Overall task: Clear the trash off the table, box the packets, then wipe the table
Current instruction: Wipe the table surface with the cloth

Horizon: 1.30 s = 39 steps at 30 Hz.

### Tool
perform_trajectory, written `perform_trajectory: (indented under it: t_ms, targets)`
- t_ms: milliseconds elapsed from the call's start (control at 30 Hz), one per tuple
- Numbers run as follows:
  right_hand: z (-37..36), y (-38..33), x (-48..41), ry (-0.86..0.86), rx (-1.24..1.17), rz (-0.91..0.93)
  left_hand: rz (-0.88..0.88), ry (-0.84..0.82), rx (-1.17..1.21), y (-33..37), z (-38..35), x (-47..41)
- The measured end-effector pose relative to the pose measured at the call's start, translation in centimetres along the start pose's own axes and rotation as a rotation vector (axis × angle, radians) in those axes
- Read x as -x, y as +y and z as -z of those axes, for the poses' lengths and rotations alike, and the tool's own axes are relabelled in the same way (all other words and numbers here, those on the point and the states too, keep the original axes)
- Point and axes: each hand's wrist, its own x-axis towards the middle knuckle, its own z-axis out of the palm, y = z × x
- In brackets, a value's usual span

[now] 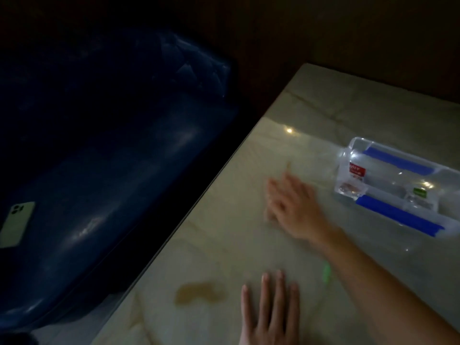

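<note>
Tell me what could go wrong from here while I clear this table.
1. The right hand is motion-blurred close to the clear box; a fast sweep might knock it.
2. The brown spill lies beside the flat left hand, which could smear it.
3. The light is dim, so small scraps like the green bit may be missed.
</note>
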Motion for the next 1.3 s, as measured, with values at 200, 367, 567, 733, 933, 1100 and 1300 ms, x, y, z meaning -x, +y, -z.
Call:
perform_trajectory:
  t_ms: [200,367,567,733,933,1100,1300]
  targets:
    - [0.1,-3.4,1.3,0.033,-0.05,-0.16,-0.066,0.021,-0.042,-2.9,4.6,5.1]
    - [0.3,-9.8,4.9,0.043,-0.063,0.047,0.401,-0.127,-0.113,-11.5,9.5,13.3]
    - [2.1,-20.9,11.7,-0.024,-0.159,0.449,0.578,-0.311,-0.079,-15.5,11.8,15.8]
    - [2.4,-17.9,15.8,-0.104,-0.125,0.721,0.55,-0.312,-0.048,-15.5,11.8,16.0]
    - [0.6,-11.8,8.7,0.04,-0.055,-0.059,0.534,-0.244,-0.036,-15.6,11.7,16.3]
    - [1.9,-21.5,15.2,0.035,-0.147,0.373,0.528,-0.231,-0.032,-15.7,11.5,16.5]
    - [2.5,-18.1,23.9,-0.093,-0.133,0.577,0.53,-0.231,-0.015,-15.9,11.4,16.6]
